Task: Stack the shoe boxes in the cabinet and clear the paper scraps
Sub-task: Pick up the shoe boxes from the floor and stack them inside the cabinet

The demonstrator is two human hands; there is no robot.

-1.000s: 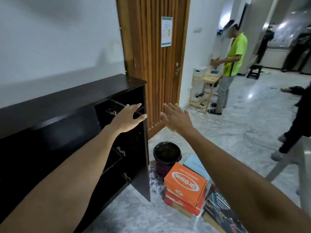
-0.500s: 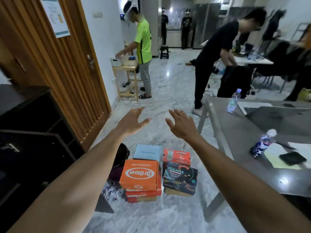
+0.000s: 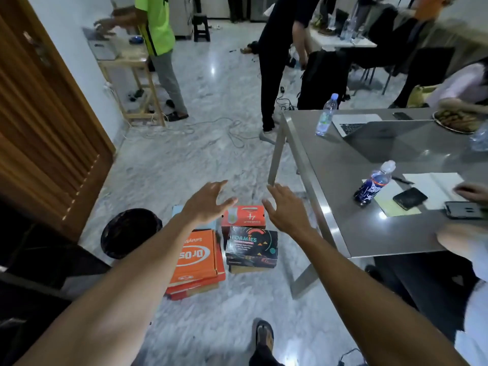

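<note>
Several shoe boxes sit on the marble floor in front of me. An orange box (image 3: pixel 196 256) tops a stack on the left. A black box (image 3: pixel 252 243) tops a stack on the right, with a red box (image 3: pixel 244 215) behind it and a light blue box (image 3: pixel 176 210) mostly hidden by my arm. My left hand (image 3: pixel 207 203) hovers open above the blue box. My right hand (image 3: pixel 286 210) hovers open beside the red box. Neither hand touches anything. The dark cabinet (image 3: pixel 31 281) shows at the left edge. No paper scraps are visible.
A black waste bin (image 3: pixel 129 232) stands left of the boxes. A grey table (image 3: pixel 343 233) with bottles, a laptop, phones and papers fills the right. Its metal leg (image 3: pixel 274 157) stands close behind the boxes. People stand beyond, and cables lie on the floor.
My view has swung right and down from the cabinet to the boxes. Both open hands have lowered toward the stacks.
</note>
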